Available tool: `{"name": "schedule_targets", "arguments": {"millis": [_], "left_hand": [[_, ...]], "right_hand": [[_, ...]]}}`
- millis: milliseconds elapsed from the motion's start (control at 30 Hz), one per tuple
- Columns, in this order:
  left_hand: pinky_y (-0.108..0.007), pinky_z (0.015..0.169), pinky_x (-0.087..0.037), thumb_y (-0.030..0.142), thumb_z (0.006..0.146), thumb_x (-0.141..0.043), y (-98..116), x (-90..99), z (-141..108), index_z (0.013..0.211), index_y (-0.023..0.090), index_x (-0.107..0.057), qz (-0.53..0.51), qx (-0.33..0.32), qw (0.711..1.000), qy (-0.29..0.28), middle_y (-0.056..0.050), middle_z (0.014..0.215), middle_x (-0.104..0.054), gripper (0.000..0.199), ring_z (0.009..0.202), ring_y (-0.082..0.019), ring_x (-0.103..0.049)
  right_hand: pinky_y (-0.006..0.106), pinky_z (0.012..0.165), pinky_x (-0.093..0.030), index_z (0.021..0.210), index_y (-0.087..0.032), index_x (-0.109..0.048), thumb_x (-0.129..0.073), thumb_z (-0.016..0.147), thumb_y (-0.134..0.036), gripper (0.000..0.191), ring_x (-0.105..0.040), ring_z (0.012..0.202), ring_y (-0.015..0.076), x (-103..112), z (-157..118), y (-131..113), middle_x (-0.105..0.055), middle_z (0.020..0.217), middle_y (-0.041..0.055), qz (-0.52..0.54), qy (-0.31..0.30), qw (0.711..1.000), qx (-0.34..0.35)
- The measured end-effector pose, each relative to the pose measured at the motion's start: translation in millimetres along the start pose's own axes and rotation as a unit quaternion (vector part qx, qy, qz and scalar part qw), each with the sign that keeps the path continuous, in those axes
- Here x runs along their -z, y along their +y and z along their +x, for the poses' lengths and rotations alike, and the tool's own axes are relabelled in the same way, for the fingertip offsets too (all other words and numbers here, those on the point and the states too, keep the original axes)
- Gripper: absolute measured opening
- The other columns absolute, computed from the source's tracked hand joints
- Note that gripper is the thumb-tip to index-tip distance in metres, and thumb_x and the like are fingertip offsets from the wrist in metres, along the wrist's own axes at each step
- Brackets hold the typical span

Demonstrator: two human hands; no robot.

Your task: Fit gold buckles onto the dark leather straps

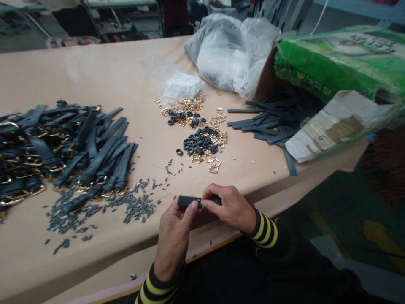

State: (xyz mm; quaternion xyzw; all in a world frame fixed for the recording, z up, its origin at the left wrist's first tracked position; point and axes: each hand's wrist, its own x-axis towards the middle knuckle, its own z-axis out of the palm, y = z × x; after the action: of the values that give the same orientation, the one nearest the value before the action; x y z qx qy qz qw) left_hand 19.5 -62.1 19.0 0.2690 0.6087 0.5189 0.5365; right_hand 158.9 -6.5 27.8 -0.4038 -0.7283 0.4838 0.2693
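Note:
A short dark strap [187, 200] is held between both hands near the table's front edge. My left hand [177, 223] grips its left part, thumb on top. My right hand [229, 207] pinches the right part, where a tiny bit of gold metal shows between the fingertips. Beyond the hands lie small dark loops [199, 141] and gold buckles [215, 164]. Many small dark cut pieces [139, 207] are scattered to the left of my left hand.
Straps with buckles [88, 147] are heaped at the left. At the right, a green box [335, 63] lies on its side with loose straps [268, 120] at its opening. A plastic bag [228, 55] and a smaller clear packet [183, 85] stand at the back of the table [95, 71].

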Motion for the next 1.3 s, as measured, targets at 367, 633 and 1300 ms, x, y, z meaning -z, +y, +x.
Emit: {"name": "schedule_targets", "arguments": {"millis": [367, 633, 1300], "left_hand": [[-0.017, 0.062, -0.049, 0.022, 0.066, -0.071, 3, 0.9, 3, 0.077, 0.011, -0.064, -0.130, 0.077, 0.988, -0.044, -0.002, 0.069, -0.066, 0.017, 0.061, -0.008, -0.059], [-0.019, 0.064, -0.049, 0.021, 0.064, -0.072, 4, 0.1, 1, 0.082, 0.012, -0.062, -0.137, 0.073, 0.987, -0.050, -0.003, 0.072, -0.066, 0.023, 0.064, -0.010, -0.060], [-0.027, 0.091, -0.038, 0.011, 0.067, -0.065, 3, -8.4, -9, 0.083, 0.022, -0.068, 0.175, -0.232, 0.957, 0.007, -0.006, 0.095, -0.064, 0.020, 0.095, -0.019, -0.055]], "right_hand": [[0.018, 0.051, -0.043, 0.081, -0.015, -0.056, -0.053, 0.080, -0.022, 0.008, -0.053, 0.051, 0.0070, -6, -1, 2, -0.057, 0.065, -0.0010, 0.120, 0.003, 0.991, -0.056], [0.017, 0.046, -0.044, 0.081, -0.013, -0.053, -0.055, 0.078, -0.023, 0.011, -0.052, 0.047, 0.0056, -9, 2, 6, -0.056, 0.064, -0.0015, 0.219, 0.004, 0.971, -0.093], [0.017, 0.048, -0.040, 0.077, -0.014, -0.048, -0.065, 0.070, -0.023, 0.020, -0.052, 0.049, 0.0062, -3, 10, 14, -0.053, 0.058, -0.0044, 0.281, -0.050, 0.949, -0.134]]}}
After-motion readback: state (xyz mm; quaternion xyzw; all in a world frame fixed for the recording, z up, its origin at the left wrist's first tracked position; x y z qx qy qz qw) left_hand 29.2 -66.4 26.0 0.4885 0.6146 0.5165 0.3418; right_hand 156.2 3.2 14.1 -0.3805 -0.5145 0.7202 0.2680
